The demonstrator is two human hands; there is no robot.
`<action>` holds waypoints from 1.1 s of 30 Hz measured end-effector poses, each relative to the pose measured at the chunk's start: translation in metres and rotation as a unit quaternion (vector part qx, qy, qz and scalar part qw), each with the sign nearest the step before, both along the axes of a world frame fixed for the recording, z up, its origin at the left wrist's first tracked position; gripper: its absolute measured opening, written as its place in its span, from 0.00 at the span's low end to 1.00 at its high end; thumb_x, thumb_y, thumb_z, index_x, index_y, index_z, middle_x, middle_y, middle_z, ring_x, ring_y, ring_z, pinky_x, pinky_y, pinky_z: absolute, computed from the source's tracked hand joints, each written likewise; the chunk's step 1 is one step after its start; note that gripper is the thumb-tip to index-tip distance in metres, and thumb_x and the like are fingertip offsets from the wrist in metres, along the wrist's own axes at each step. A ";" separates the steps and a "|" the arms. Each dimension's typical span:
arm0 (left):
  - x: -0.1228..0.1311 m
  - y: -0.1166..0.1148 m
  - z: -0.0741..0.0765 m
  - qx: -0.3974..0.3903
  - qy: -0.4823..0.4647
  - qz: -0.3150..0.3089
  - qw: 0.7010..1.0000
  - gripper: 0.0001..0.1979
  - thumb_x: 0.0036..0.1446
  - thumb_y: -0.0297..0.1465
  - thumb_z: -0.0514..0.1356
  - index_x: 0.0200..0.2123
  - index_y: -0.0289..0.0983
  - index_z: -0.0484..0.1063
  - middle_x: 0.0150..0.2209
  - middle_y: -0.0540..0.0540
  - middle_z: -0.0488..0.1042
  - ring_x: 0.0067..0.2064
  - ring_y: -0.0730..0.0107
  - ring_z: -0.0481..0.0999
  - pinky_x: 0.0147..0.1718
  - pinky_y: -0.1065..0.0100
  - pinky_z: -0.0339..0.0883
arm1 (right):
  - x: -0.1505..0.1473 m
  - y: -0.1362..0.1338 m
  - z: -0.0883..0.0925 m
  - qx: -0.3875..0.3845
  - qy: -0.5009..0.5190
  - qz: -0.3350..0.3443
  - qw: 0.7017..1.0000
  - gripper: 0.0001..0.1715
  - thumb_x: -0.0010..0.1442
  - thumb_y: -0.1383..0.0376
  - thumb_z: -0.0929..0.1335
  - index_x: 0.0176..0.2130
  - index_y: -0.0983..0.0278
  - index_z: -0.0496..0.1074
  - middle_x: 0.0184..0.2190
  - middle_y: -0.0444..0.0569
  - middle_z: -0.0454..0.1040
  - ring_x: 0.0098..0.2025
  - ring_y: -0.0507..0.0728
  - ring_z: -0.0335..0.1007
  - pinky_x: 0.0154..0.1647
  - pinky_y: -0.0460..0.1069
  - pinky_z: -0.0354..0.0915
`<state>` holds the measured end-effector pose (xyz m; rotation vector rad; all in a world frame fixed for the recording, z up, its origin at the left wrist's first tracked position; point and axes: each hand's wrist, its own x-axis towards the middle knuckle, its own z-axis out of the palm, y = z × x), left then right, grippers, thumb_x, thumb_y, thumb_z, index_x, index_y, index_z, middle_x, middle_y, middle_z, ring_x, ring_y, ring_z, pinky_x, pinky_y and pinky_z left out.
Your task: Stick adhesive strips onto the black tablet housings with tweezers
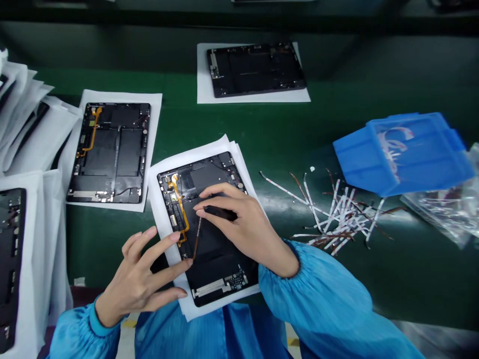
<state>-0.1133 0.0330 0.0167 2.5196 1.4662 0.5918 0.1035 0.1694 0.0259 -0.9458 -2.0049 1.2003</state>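
An opened black tablet lies on white sheets in front of me, its inner parts and an orange flex cable showing. My right hand rests on the tablet's middle, fingers closed on a slim black tool. A thin brown strip runs down from below that hand toward the tablet's left edge. My left hand lies at the tablet's lower left edge with fingers spread, fingertips touching the frame near the strip's lower end.
A second opened tablet lies on white paper to the left, a third farther back. Stacked wrapped tablets sit at far left. Several loose strips, a blue tray and a clear bag lie to the right on the green surface.
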 end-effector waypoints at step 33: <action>-0.002 0.006 -0.008 -0.049 -0.002 -0.032 0.998 0.24 0.66 0.51 0.51 0.54 0.47 0.75 0.63 0.39 0.63 0.66 0.44 0.53 0.62 0.48 0.47 | -0.007 -0.001 -0.013 0.001 -0.046 -0.001 0.999 0.12 0.63 0.75 0.69 0.43 0.63 0.78 0.50 0.50 0.72 0.52 0.55 0.72 0.55 0.51 0.70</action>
